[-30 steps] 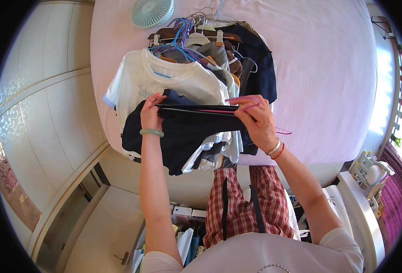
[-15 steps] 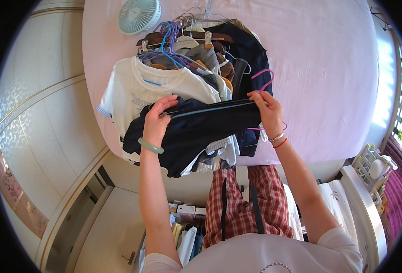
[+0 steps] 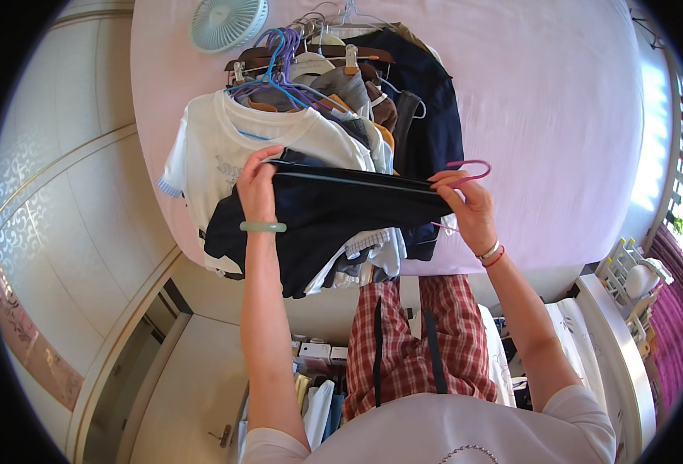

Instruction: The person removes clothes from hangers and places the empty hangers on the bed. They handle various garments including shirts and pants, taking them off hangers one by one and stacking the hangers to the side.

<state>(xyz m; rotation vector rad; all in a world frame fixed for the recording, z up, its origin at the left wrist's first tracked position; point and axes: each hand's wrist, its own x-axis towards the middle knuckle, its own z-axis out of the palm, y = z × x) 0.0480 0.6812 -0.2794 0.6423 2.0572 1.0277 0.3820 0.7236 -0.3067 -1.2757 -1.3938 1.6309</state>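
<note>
A dark, nearly black garment [image 3: 318, 220] with a pale blue stripe along its upper edge is stretched between my hands, above the pile of clothes. Its exact kind does not show. My left hand [image 3: 258, 185] grips the left end of that edge, fingers closed over the cloth. At the other end, my right hand [image 3: 467, 207] pinches the edge between thumb and fingers. A pink hanger [image 3: 477, 164] juts out by the right hand; its hook rises past the fingers and its lower bar shows below. Under the garment lies a white T-shirt [image 3: 202, 147] on a hanger.
A pink-sheeted bed [image 3: 542, 139] carries the clothes. Blue and purple hangers [image 3: 281, 66] bunch at the pile's top, beside wooden clip hangers [image 3: 357, 52] and a dark jacket [image 3: 426, 85]. A pale green fan [image 3: 229, 23] lies far left. Patterned wardrobe doors [image 3: 63, 185] line the left.
My right hand has moved slightly right and nearer me, and the pink hanger's hook has swung over to point right. My left hand has shifted a little left and away, still holding the garment.
</note>
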